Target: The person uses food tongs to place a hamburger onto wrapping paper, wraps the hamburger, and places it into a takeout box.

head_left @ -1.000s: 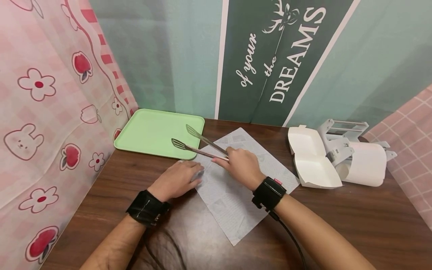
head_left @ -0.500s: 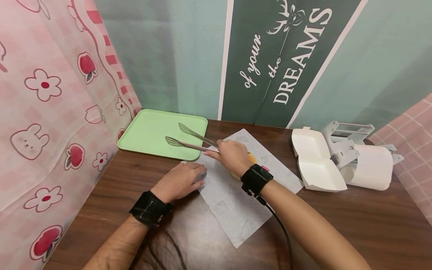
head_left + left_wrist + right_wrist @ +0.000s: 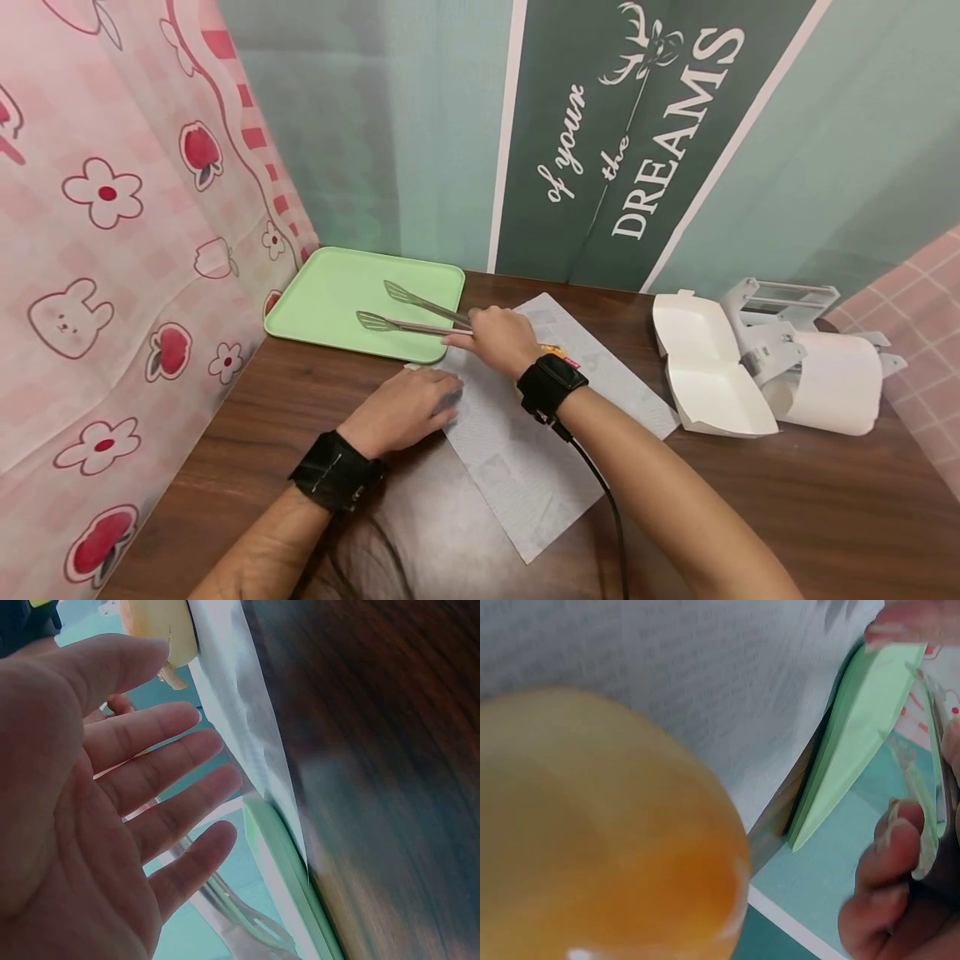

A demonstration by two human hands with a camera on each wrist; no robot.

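My right hand (image 3: pixel 501 340) grips a pair of metal tongs (image 3: pixel 423 304) with slotted heads, which stand apart over the right part of the green tray (image 3: pixel 322 312). Under the right wrist sits a round, glossy bun-like food (image 3: pixel 622 817), tan to orange, with only a bit of orange showing in the head view. It lies on a sheet of printed white paper (image 3: pixel 517 483). At the paper's left corner is my left hand (image 3: pixel 405 408), its fingers (image 3: pixel 169 780) extended and apart, holding nothing. In the left wrist view a pale yellow edge of the food (image 3: pixel 176 630) shows beyond the thumb.
To the right stands an unfolded white takeaway box (image 3: pixel 712 367). Beside it a white roll (image 3: pixel 836 379) sits in a grey-white holder (image 3: pixel 772 350). A patterned pink cloth (image 3: pixel 135 275) hangs at the left, and a green curtain backs the wooden table (image 3: pixel 247 425).
My right hand has moved left with the tongs, so their heads reach further over the tray. Orange food has come into view beside the right wrist. The left hand has barely moved.
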